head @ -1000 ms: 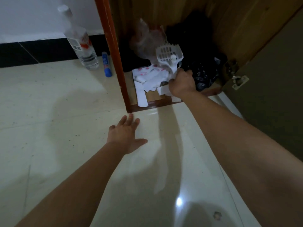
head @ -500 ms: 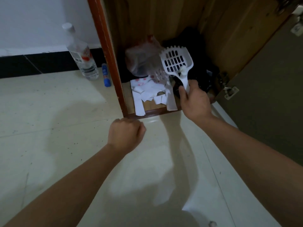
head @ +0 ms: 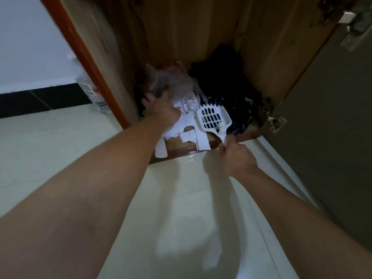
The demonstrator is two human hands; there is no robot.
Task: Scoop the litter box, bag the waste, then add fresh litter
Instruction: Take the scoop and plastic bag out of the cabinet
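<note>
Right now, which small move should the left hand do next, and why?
Probably close the left hand on the translucent plastic bag and pull it out: that hand is open right at the bag inside the cabinet, and the right hand holds the scoop.

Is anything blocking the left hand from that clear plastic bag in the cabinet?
Nothing visible does. The left hand is right at the clear plastic bag; the litter scoop, held by the right hand, is off to its right, clear of the path.
</note>
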